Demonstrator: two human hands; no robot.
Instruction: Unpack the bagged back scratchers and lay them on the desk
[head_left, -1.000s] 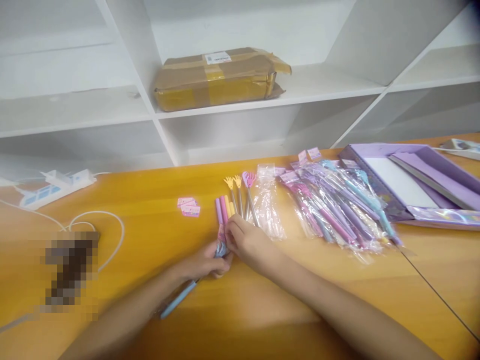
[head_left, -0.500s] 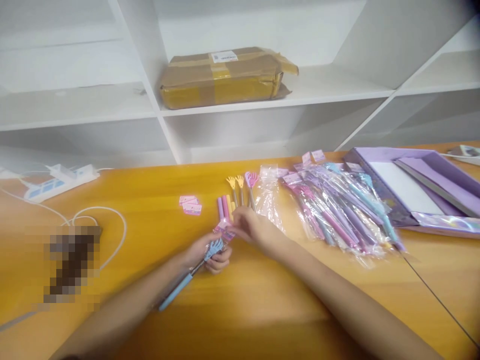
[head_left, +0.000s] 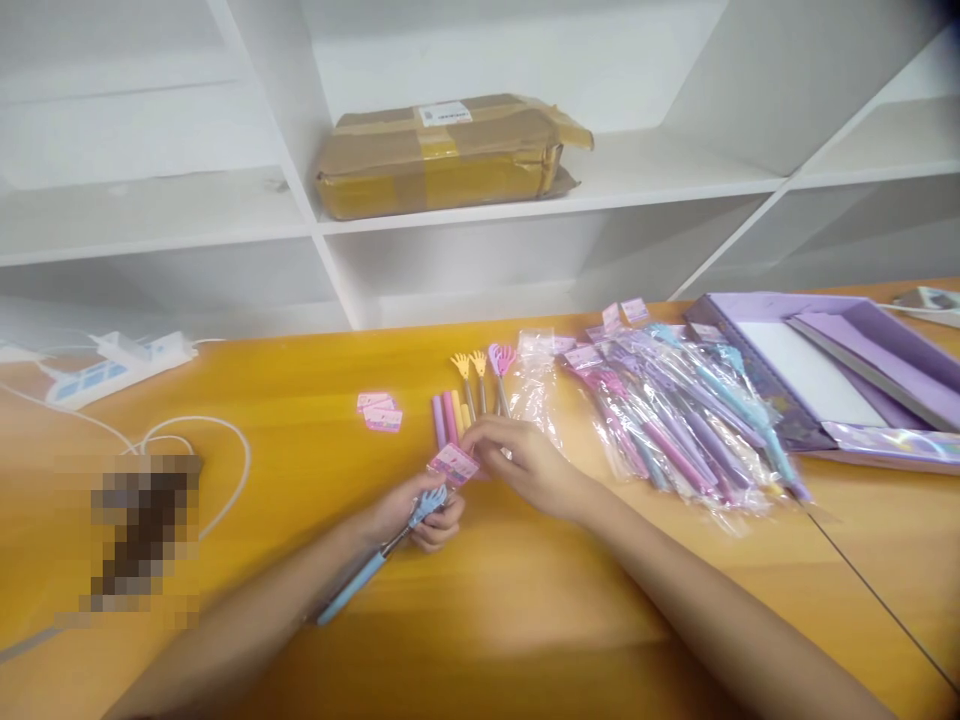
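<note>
My left hand (head_left: 420, 515) is closed around a blue back scratcher (head_left: 360, 585) in a clear bag; its hand-shaped head (head_left: 427, 503) rests against my fingers, and the handle slants down along my forearm. A pink header card (head_left: 454, 463) sits at the bag's top. My right hand (head_left: 525, 460) has its fingers bent in a pinch at the card's right edge, the fingertips partly hidden. Just beyond lie loose back scratchers: yellow heads (head_left: 470, 365), a pink-purple head (head_left: 501, 360), and purple, pink and yellow handles (head_left: 446, 415).
Pink cards (head_left: 380, 412) lie to the left, and clear empty bags (head_left: 538, 385) behind my right hand. Bagged back scratchers (head_left: 682, 410) pile up at right by a purple box (head_left: 832, 440). A power strip (head_left: 120, 370) and cable (head_left: 244, 450) are left; a carton (head_left: 450, 155) occupies the shelf.
My right hand has shifted slightly right and down from over the card, whose face now shows flat. My left hand keeps the blue back scratcher in nearly the same place.
</note>
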